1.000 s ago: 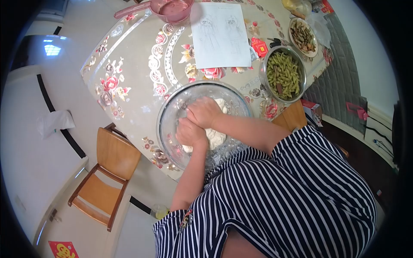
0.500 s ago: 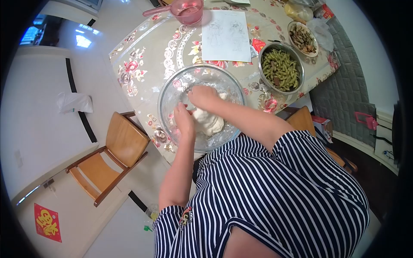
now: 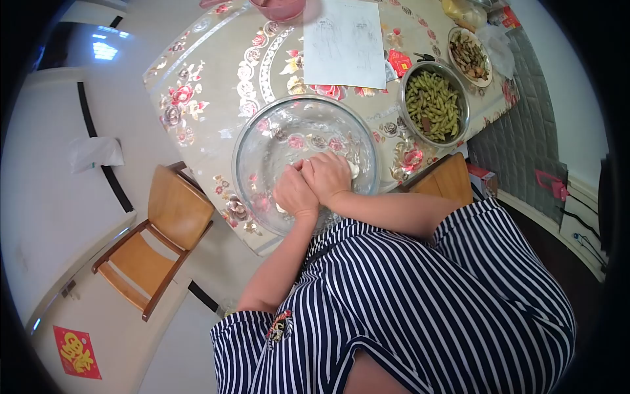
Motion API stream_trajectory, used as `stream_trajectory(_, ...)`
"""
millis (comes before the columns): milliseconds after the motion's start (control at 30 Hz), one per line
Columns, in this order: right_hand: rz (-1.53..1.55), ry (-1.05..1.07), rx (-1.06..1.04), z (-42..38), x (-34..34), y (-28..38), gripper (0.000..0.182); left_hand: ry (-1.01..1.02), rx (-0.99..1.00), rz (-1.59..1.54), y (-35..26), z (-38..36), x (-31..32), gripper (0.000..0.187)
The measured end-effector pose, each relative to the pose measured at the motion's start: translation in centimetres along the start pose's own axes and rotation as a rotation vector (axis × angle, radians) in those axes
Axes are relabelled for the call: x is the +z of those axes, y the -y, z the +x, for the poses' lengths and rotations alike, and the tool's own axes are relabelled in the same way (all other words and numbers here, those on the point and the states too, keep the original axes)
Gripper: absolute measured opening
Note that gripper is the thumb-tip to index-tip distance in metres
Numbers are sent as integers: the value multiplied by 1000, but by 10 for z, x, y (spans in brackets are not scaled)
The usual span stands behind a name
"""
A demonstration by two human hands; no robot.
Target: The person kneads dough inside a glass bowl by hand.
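Note:
A large clear glass bowl (image 3: 244,154) stands on the flowered tablecloth, with smears of flour on its inside. Both hands are inside it, side by side and touching, on the side close to my body. Beneath them lies white dough (image 3: 354,171), mostly covered; a little of it shows beside the right hand. My left hand (image 3: 294,192) is closed over the dough, its fingers curled. Pressed down against it, my right hand (image 3: 327,175) has its fingers together on the dough.
Beyond the bowl lies a sheet with drawings (image 3: 343,46), near a pink pan (image 3: 279,8). To the right are a metal bowl of green pods (image 3: 433,107), a plate of food (image 3: 470,58) and a plastic bag (image 3: 497,52). Wooden chairs (image 3: 180,207) stand left and right.
My hands have come together and moved toward my body, now covering most of the dough. The view has shifted, so the pink pan and paper sit higher.

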State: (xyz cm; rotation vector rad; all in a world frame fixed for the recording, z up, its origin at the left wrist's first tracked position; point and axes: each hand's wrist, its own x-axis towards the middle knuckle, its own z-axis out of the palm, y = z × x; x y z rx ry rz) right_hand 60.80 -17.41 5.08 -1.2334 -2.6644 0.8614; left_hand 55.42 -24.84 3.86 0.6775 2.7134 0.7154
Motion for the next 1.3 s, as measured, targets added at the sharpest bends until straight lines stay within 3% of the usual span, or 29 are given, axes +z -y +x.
stream_trajectory(67,12,-64,-32,13,9,-6,19,-29,22,-61,10,13,11,29)
stream_trajectory(133,91,-194,-230,25,13,-8,16,-56,32,-120,14,19,17,27)
stream_trajectory(233,82,-174,-257,43,18,-9,16,-174,120,-140,10,37,20,24)
stream_trajectory(300,41,-134,-272,56,23,-13,17,-35,43,92,8,43,18,24)
stream_trajectory(433,-28,11,-285,81,30,-13,24,-125,48,82,14,58,29,34)
stream_trajectory(500,-24,16,-264,89,32,-9,27,-59,-116,38,14,65,32,51)
stream_trajectory(567,-16,18,-254,94,31,-5,30,-78,-155,51,13,68,36,54)
stream_trajectory(633,-84,180,-155,99,24,2,43,-108,-203,67,12,70,37,58)
stream_trajectory(700,-95,237,-143,96,20,3,43,-70,-270,72,9,73,30,61)
stream_trajectory(733,-66,226,-160,94,21,2,42,98,-307,124,2,75,17,58)
stream_trajectory(767,-40,212,-177,96,21,0,42,69,-299,120,6,76,14,58)
stream_trajectory(800,-36,202,-194,99,16,0,42,18,-221,-137,10,74,11,54)
stream_trajectory(833,-37,357,-117,100,11,2,42,-28,-139,-388,16,68,7,50)
stream_trajectory(867,-41,508,-41,100,8,4,42,-44,-132,-384,21,63,4,50)
stream_trajectory(933,-24,535,20,98,-7,21,43,106,-333,-693,13,50,-22,44)
stream_trajectory(967,-13,573,100,95,-16,29,43,103,-329,-693,9,42,-27,44)
stream_trajectory(1067,-113,514,-89,40,-36,43,46,3,-342,-872,-4,17,-40,40)
stream_trajectory(1167,-273,467,-327,3,-38,32,50,-19,-477,-637,-18,-8,-60,41)
stream_trajectory(1233,-404,491,-433,-10,-23,23,54,-222,62,-298,-22,-20,-58,45)
stream_trajectory(1267,-568,378,-521,-19,7,10,59,-134,246,-263,-20,-22,-53,46)
stream_trajectory(1300,-569,387,-513,-17,8,9,59,-123,244,-266,-19,-24,-52,46)
